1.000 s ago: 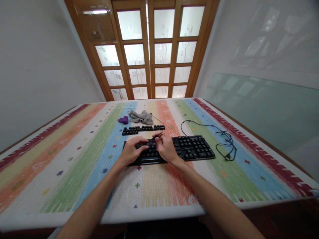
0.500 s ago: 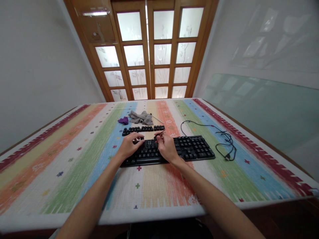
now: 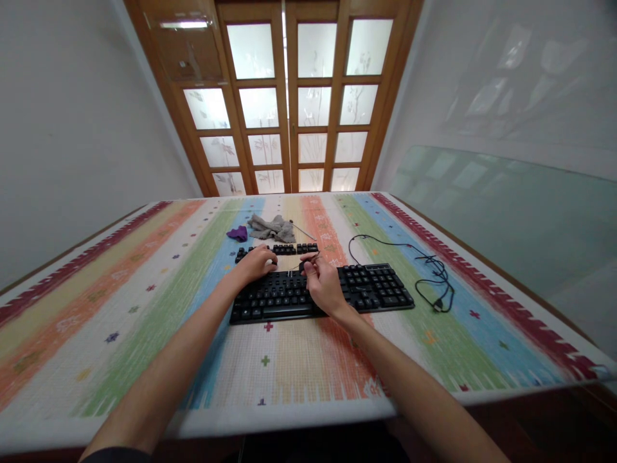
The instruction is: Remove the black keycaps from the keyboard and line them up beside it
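A black keyboard [image 3: 274,310] lies across the cloth in front of me, with some keys gone from its upper rows near the middle. Behind it runs a row of loose black keycaps [image 3: 284,249]. My left hand [image 3: 255,263] is at the left part of this row, fingers curled together; whatever they grip is hidden. Over the keyboard's upper middle, my right hand [image 3: 322,280] is closed on a small black keycap puller [image 3: 303,264] with thin wires, partly covered by the fingers.
Past the keycaps lie a purple cloth [image 3: 238,233], a grey rag [image 3: 272,228] and a thin rod [image 3: 303,230]. The keyboard's cable [image 3: 436,273] is coiled on the right, its plug toward me. A striped tablecloth [image 3: 159,334] covers the table.
My left hand has left the keyboard's upper left edge and reached forward to the loose keycaps, its fingers curling in. My right hand stays nearly in place.
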`<state>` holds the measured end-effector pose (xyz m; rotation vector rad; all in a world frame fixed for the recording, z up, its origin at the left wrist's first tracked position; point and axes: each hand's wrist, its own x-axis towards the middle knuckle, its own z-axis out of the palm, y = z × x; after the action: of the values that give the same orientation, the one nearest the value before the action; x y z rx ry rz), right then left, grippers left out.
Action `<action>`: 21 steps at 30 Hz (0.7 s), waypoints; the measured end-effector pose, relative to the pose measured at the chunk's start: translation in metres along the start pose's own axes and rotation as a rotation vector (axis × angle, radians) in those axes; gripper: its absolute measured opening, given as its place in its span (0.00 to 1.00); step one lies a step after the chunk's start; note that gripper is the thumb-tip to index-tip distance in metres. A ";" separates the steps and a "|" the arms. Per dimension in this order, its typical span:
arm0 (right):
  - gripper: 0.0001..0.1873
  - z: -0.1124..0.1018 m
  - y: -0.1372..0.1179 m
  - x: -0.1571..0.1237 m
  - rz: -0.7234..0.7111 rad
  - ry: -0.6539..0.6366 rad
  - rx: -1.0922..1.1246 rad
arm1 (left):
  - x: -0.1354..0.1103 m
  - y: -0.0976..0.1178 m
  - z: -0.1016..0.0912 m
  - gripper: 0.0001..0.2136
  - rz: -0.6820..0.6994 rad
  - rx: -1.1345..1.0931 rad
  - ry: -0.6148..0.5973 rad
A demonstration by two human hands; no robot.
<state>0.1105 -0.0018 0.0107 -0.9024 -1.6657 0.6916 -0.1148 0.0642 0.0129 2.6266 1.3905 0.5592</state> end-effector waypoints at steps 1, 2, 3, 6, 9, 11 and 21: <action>0.10 0.000 0.000 0.000 -0.002 -0.001 0.002 | 0.000 -0.002 -0.001 0.03 0.016 -0.002 -0.002; 0.10 0.000 -0.001 0.000 -0.005 -0.003 0.003 | -0.001 -0.003 -0.002 0.03 0.030 -0.005 0.000; 0.10 0.000 -0.001 0.000 -0.007 -0.007 0.004 | -0.001 -0.004 -0.002 0.03 0.038 -0.007 0.003; 0.10 0.001 -0.001 -0.001 -0.009 -0.018 0.006 | -0.001 -0.006 -0.002 0.03 0.027 -0.002 0.017; 0.10 0.001 -0.002 -0.002 -0.010 -0.022 0.010 | 0.000 -0.006 -0.001 0.04 0.012 0.029 0.021; 0.11 0.001 -0.002 -0.002 -0.013 -0.023 0.009 | 0.001 -0.007 -0.001 0.04 0.009 0.055 0.026; 0.10 0.001 -0.004 -0.002 -0.031 -0.032 -0.019 | 0.000 -0.009 -0.003 0.01 0.016 0.147 0.083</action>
<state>0.1088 -0.0060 0.0127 -0.8814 -1.7134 0.6731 -0.1233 0.0693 0.0134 2.7606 1.4902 0.5962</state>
